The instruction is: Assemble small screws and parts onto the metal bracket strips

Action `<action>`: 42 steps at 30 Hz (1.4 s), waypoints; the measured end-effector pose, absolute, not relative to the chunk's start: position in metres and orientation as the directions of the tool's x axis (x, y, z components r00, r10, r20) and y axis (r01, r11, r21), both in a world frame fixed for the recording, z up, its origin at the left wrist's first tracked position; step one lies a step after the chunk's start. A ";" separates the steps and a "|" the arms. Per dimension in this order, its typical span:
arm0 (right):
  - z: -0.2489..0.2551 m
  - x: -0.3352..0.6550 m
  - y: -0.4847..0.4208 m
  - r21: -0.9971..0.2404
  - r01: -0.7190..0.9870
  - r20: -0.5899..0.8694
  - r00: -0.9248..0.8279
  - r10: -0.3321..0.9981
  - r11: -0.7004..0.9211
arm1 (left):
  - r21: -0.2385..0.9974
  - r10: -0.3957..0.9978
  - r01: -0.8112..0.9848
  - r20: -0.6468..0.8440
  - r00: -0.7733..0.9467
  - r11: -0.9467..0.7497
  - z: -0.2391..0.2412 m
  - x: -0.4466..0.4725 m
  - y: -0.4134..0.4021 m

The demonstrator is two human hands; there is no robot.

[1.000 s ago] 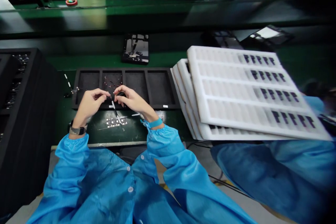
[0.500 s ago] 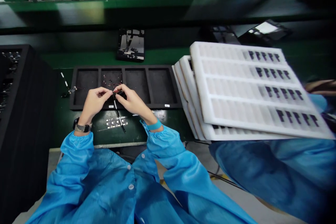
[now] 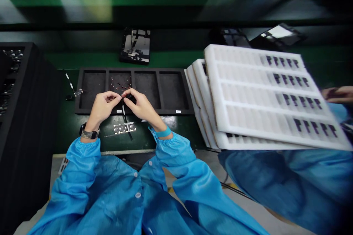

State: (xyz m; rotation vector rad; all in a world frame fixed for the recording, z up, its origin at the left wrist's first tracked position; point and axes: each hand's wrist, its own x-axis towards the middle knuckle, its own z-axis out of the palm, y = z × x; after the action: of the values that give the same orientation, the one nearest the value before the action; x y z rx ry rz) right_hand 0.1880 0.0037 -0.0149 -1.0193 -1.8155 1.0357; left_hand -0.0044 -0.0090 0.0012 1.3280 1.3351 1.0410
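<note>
My left hand (image 3: 105, 105) and my right hand (image 3: 137, 103) meet over the front of a black compartment tray (image 3: 120, 108), thumbs and fingertips pinched together. Between them is a small black part (image 3: 131, 99), mostly covered by the right fingers. A thin black strip with a white section (image 3: 124, 112) hangs from the fingertips toward me. It passes over a row of small circuit boards (image 3: 119, 129) on the green bench. Small coppery-red pieces (image 3: 117, 83) lie scattered in the tray compartment just beyond my fingers. The exact point of contact is too small to make out.
On the left, a loose board with a black-and-white strip (image 3: 71, 82) lies beside a tall black foam stack (image 3: 27, 125). White foam trays (image 3: 248, 114) holding black parts are piled on the right. A black device (image 3: 135, 46) sits behind. Another person's hand (image 3: 342, 94) shows far right.
The whole view has shifted slightly. My hands stay pinched together at the same place over the tray, with only slight finger movement. The other person's hand at the far right shows more.
</note>
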 end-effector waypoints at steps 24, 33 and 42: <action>-0.003 0.193 0.001 -0.930 0.207 0.214 -0.367 0.905 0.303 | 0.997 0.994 0.051 -0.062 0.095 0.057 0.012 -0.011 -0.014; -0.003 0.193 0.000 -0.929 0.210 0.216 -0.363 0.906 0.305 | 0.996 0.993 -0.018 -0.086 0.084 0.088 0.005 -0.009 -0.012; -0.005 0.195 0.002 -0.942 0.195 0.184 -0.385 0.904 0.274 | 0.996 0.992 -0.018 -0.088 0.091 0.090 0.005 -0.011 -0.011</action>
State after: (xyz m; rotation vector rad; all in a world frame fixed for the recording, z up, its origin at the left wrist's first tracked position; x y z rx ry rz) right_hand 0.1952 0.0016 -0.0047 -1.0029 -1.7712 1.1571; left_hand -0.0106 -0.0113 0.0046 1.1692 1.1679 1.0888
